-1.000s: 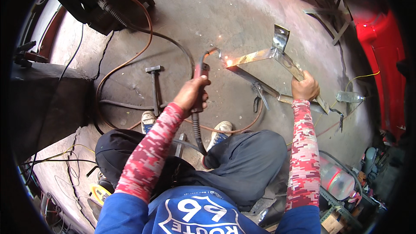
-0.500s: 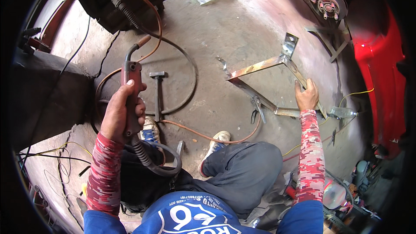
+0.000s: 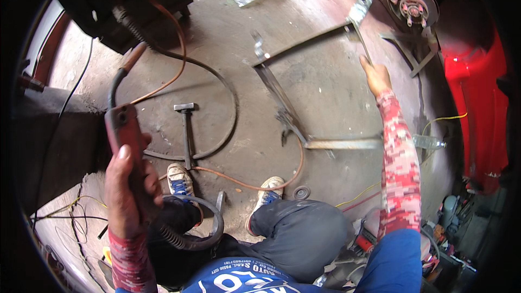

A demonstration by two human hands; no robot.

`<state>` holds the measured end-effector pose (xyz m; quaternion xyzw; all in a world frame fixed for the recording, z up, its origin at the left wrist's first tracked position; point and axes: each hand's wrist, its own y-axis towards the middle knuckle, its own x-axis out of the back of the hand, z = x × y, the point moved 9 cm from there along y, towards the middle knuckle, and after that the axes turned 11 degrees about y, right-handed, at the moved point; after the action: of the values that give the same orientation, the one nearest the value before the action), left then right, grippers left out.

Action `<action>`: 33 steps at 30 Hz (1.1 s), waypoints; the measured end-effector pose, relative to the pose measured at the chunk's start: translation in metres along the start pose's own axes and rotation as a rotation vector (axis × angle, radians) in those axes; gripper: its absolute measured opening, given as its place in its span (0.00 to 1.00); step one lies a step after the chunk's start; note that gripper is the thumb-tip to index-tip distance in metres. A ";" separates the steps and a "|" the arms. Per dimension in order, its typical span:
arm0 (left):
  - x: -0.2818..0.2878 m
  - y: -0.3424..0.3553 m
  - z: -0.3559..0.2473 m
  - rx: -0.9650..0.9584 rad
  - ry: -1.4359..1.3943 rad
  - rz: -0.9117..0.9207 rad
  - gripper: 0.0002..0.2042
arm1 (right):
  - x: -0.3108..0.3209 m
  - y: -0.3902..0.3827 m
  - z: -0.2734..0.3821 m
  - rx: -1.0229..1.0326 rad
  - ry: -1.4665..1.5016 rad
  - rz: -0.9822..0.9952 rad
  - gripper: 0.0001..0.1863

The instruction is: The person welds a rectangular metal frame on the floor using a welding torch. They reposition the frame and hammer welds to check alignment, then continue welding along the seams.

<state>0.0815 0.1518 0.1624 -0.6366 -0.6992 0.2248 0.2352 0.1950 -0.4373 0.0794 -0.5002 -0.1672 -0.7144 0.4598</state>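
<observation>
Gripping a red-and-black welding torch (image 3: 124,125) at the lower left of the frame, the left hand (image 3: 126,192) has its thumb laid along the handle and its fingers curled round the far side. The torch's neck bends up toward a copper-coloured nozzle (image 3: 133,57), well apart from the workpiece. At the right of centre, the right hand (image 3: 376,78) is closed around one bar of an angular metal frame (image 3: 304,45), which spans the middle and right of the picture. A shiny tab (image 3: 360,8) stands at its upper right corner, and a smaller curved one (image 3: 258,44) at its upper left. A dark clamp (image 3: 285,122) sits on the slanting left bar; motion blur softens this area, so I cannot tell whether the frame's lower edge touches the floor.

Between the torch and the frame, a hammer (image 3: 187,135) lies on the concrete floor (image 3: 336,103), inside the loop of a dark cable (image 3: 234,97). A black machine (image 3: 163,0) with a red lit display fills the upper left, and a brake disc (image 3: 413,10) shows at the upper right.
</observation>
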 end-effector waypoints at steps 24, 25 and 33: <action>0.023 0.012 0.015 -0.038 0.010 -0.294 0.26 | -0.129 0.125 -0.055 0.281 0.069 -0.106 0.32; 0.023 0.012 0.013 -0.040 0.012 -0.315 0.26 | -0.141 0.109 -0.043 0.309 0.040 -0.081 0.33; 0.004 0.015 0.010 -0.071 0.062 -0.293 0.26 | -0.275 -0.120 -0.028 0.340 -0.275 0.290 0.48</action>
<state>0.0873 0.1573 0.1455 -0.5421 -0.7847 0.1435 0.2643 0.1017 -0.2600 -0.1459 -0.5268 -0.2723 -0.5279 0.6080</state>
